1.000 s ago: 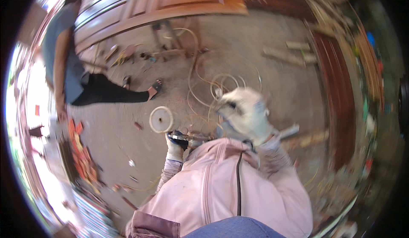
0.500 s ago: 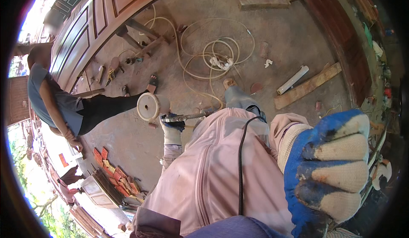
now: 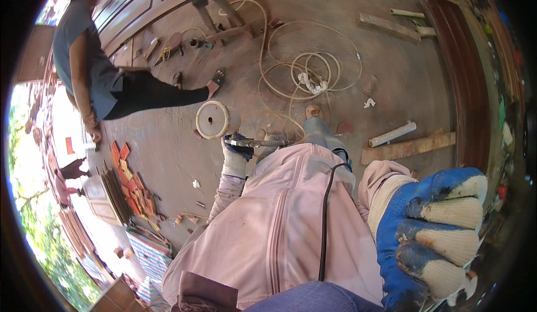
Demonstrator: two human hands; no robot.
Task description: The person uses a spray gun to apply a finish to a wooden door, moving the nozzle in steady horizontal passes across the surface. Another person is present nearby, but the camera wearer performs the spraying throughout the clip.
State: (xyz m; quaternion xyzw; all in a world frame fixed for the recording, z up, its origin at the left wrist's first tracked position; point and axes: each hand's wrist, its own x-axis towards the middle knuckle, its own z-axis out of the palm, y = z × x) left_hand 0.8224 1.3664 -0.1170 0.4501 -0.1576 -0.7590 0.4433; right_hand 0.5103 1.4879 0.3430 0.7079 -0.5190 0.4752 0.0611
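My left hand (image 3: 235, 156), in a white and blue work glove, is wrapped round a spray gun (image 3: 253, 142). A pale round cup (image 3: 213, 120) with a dark hole in its lid sits at the gun's far left end. A hose seems to run from the gun to the floor, though the join is hard to see. Raised close at the lower right is my right hand (image 3: 430, 234), in a blue-coated glove with dark stains. Its fingers are curled in towards the palm. What they hold, if anything, is hidden.
A coiled hose (image 3: 315, 76) lies on the floor ahead, near my foot. Right of it are a white tube (image 3: 392, 134) and a wooden board (image 3: 408, 147). Large brown panels (image 3: 134, 10) stand at the far left. A person (image 3: 84, 60) walks at left, beyond reddish blocks (image 3: 131, 183).
The view has swung, so the floor things sit further right. The person at left has shifted up in the picture. My left hand still grips the spray gun; my right stays curled.
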